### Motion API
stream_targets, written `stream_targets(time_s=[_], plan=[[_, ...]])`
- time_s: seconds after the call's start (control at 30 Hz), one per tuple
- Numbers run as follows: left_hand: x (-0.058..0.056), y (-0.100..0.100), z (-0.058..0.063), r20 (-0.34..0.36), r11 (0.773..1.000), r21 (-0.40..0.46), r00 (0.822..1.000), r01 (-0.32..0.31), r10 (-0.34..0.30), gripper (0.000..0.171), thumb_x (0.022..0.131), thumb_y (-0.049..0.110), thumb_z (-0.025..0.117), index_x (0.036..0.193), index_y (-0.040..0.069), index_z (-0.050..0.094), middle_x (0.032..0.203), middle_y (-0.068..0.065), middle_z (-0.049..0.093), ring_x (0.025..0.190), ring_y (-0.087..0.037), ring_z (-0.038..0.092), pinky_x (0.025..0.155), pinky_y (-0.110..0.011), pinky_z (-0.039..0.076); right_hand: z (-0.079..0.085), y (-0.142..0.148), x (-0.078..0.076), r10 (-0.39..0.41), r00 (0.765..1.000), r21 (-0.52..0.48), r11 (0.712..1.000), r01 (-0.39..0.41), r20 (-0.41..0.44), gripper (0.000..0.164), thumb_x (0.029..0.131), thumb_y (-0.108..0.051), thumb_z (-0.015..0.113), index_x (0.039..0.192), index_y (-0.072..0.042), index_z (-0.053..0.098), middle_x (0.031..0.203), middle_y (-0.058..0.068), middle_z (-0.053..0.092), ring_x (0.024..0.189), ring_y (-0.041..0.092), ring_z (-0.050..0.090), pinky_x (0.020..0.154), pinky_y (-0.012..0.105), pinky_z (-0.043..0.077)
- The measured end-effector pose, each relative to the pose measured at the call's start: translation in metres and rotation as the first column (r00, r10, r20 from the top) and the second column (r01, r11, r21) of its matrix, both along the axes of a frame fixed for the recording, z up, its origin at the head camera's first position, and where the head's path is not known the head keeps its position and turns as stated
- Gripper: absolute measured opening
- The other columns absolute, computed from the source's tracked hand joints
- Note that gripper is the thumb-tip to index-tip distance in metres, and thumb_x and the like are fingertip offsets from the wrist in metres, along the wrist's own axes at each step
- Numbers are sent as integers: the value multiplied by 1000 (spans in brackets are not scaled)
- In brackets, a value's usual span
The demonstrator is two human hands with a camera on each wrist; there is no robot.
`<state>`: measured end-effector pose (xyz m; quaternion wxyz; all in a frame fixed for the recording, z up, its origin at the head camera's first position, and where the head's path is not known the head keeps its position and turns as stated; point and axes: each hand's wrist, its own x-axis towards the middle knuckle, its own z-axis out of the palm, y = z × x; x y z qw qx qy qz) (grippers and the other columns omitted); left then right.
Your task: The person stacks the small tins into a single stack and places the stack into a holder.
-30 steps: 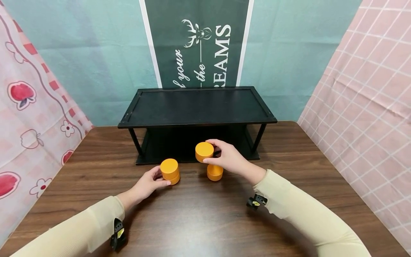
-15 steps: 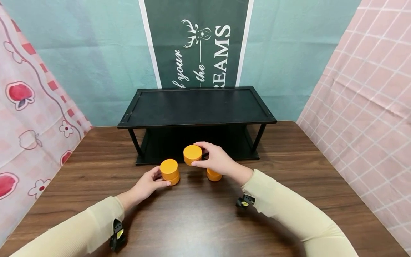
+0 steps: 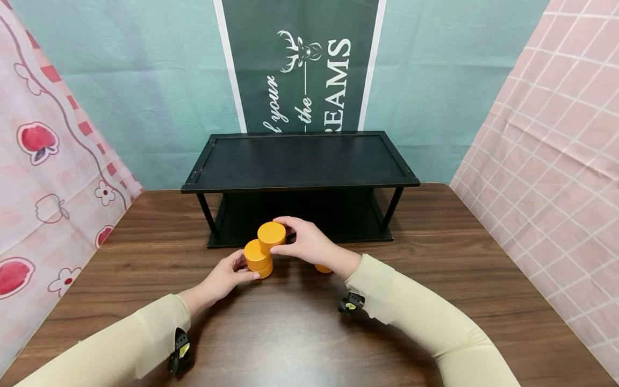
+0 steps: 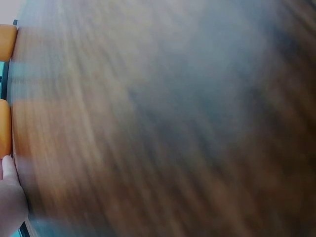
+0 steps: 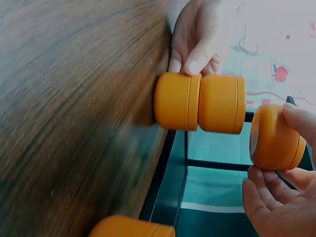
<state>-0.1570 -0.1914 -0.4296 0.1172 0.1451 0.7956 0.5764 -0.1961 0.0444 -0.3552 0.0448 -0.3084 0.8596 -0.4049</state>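
Two orange lidded jars stand stacked on the table, the lower jar (image 5: 173, 101) beneath the upper jar (image 5: 223, 103). My left hand (image 3: 223, 278) grips the lower one from the left, thumb and fingers against its side. My right hand (image 3: 309, 243) pinches a third orange jar (image 5: 276, 137) by its side, between thumb and fingers. In the right wrist view this jar hangs in the air, slightly higher than the stack and apart from it. A fourth orange jar (image 3: 323, 268) sits on the table, mostly hidden under my right wrist in the head view.
Behind the jars stands a black two-tier rack (image 3: 302, 161) on the brown wooden table (image 3: 271, 344). A teal curtain (image 3: 159, 97) hangs at the back. Patterned pink cloths hang on both sides, the gridded pink cloth (image 3: 541, 161) on the right.
My right hand has carried the third jar leftward, from over the fourth jar to near the top of the stack. My left hand has stayed at the lower jar.
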Motion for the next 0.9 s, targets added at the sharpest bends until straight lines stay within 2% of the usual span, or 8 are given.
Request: stream_targets(time_s=[0.3, 0.5, 0.9], plan=[[0, 0, 0, 3, 1000, 5, 1000, 0, 0, 59, 84, 14, 70, 133, -4, 41, 129, -22, 51, 118, -33, 48, 98, -39, 41, -3, -19, 2, 34, 999, 15, 999, -35, 22, 62, 79, -27, 76, 132, -8, 49, 118, 1, 57, 97, 11, 56, 78, 18, 49], [1, 1, 0, 3, 1000, 29, 1000, 7, -7, 59, 85, 10, 69, 134, -7, 39, 129, -24, 50, 117, -34, 49, 96, -36, 43, -4, -24, 3, 61, 998, 20, 998, -61, 8, 63, 79, -26, 76, 132, -4, 49, 119, 4, 56, 99, 13, 56, 77, 16, 48], [0, 0, -2, -37, 999, 30, 999, 11, -10, 56, 85, 9, 68, 131, -7, 42, 125, -23, 52, 114, -31, 51, 94, -31, 45, -3, -28, 5, 53, 999, 56, 997, -53, 2, 68, 80, -30, 75, 136, -7, 44, 126, 4, 53, 105, 14, 55, 85, 24, 49]])
